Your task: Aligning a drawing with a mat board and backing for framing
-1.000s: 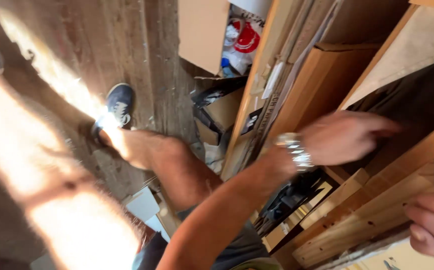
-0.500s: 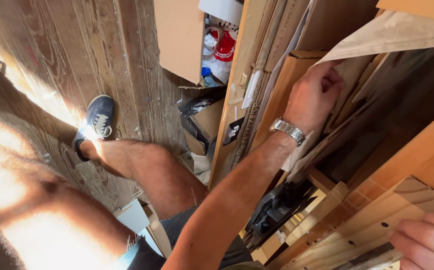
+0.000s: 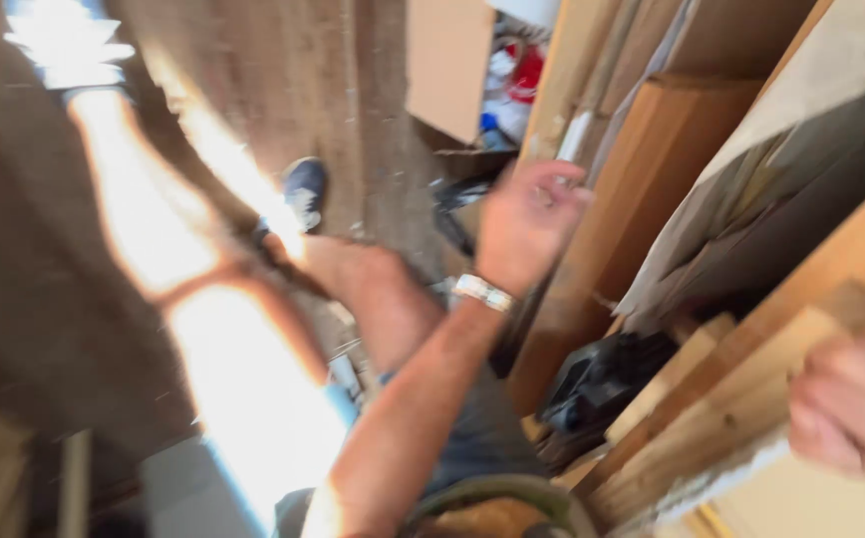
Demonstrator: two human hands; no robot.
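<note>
The view is blurred by motion. My left hand (image 3: 527,221), with a metal watch (image 3: 483,292) on its wrist, hovers in front of the tall boards (image 3: 652,189) leaning at the right. Its fingers are loosely curled with nothing in them, close to a board's edge. My right hand (image 3: 851,403) at the lower right edge is wrapped around the end of a pale wooden plank (image 3: 721,399) that lies on a stack of similar planks. My bare leg and blue shoe (image 3: 303,189) stand on the wooden floor at the left.
A cardboard box (image 3: 447,60) and red and white bottles (image 3: 522,70) sit at the top centre. A black object (image 3: 602,379) lies between the planks and the leaning boards. Strong sunlight (image 3: 233,399) streaks across the floor.
My left hand has pulled back and down from the leaning boards it touched. The camera has swung, and my right hand has shifted higher along the planks.
</note>
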